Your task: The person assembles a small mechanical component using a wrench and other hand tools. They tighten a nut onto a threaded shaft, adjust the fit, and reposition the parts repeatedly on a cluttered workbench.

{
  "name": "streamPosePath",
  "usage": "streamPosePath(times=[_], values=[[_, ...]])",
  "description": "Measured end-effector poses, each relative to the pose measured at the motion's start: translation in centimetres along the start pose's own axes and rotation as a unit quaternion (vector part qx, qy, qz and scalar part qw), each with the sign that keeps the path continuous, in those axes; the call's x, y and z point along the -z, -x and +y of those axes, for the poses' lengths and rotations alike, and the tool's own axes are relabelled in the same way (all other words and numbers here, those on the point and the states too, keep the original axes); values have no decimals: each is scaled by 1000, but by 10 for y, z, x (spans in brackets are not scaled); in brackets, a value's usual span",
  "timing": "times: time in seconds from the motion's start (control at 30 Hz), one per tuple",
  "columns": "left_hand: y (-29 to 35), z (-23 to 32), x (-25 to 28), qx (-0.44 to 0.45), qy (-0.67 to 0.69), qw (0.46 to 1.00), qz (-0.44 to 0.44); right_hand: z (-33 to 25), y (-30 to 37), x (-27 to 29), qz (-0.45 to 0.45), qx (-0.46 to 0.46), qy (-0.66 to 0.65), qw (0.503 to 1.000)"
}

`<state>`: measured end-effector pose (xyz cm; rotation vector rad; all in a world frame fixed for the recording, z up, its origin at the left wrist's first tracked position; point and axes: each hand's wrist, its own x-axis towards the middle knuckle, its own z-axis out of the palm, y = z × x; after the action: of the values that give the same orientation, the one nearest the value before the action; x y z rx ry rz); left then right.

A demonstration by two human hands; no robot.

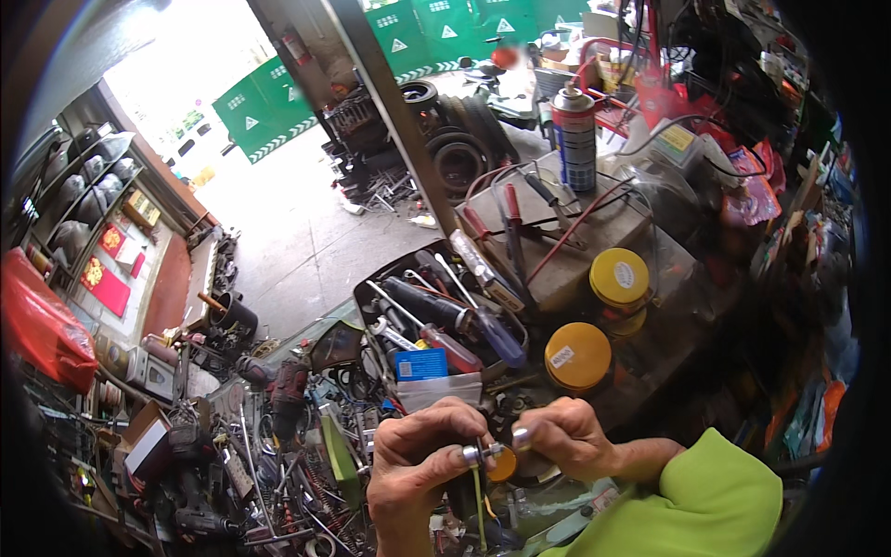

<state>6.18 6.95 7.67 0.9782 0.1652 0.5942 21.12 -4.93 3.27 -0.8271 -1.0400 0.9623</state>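
Low in the middle of the head view, my left hand (pixel 418 464) is closed, thumb and fingers pinching a small silver metal fitting (pixel 471 455) with a thin stem pointing right. A thin yellow-green strand (pixel 480 511) hangs below this fitting; how the two are joined is unclear. Just to the right, my right hand (pixel 568 440) is closed on a small silver metal cylinder (pixel 521 434). A narrow gap separates the two metal pieces. Beneath the hands lies a small round orange object (pixel 503 463), partly hidden.
Beyond my hands sits a black tool tray (pixel 371 295) with screwdrivers and a blue box (pixel 423 364). Yellow-lidded jars (pixel 578 356) and a spray can (pixel 574 139) stand to the right. Power drills (pixel 289 395) and loose metal parts crowd the left. A post (pixel 390 111) rises behind.
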Motion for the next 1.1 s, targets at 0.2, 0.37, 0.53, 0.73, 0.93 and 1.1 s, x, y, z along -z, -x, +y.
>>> streamPosePath(times=[0.2, 0.37, 0.53, 0.73, 0.93, 1.1], values=[[-2, -4, 2, -3, 28, 999, -25, 5, -24, 12, -70, 143, 131, 979], [-1, 1, -5, -14, -14, 1000, 7, 6, -31, 18, -100, 104, 89, 985], [-5, 2, -3, -54, -160, 984, 50, 6, 7, -13, -76, -257, -210, 940], [-4, 1, -4, -50, -128, 990, 44, -10, 7, -11, -56, -285, -210, 934], [-6, -6, 3, -45, -38, 998, 38, -2, -3, -4, -20, -75, -99, 992], [-4, 0, 4, 14, -6, 1000, -13, 7, -24, 15, -62, 123, 156, 978]])
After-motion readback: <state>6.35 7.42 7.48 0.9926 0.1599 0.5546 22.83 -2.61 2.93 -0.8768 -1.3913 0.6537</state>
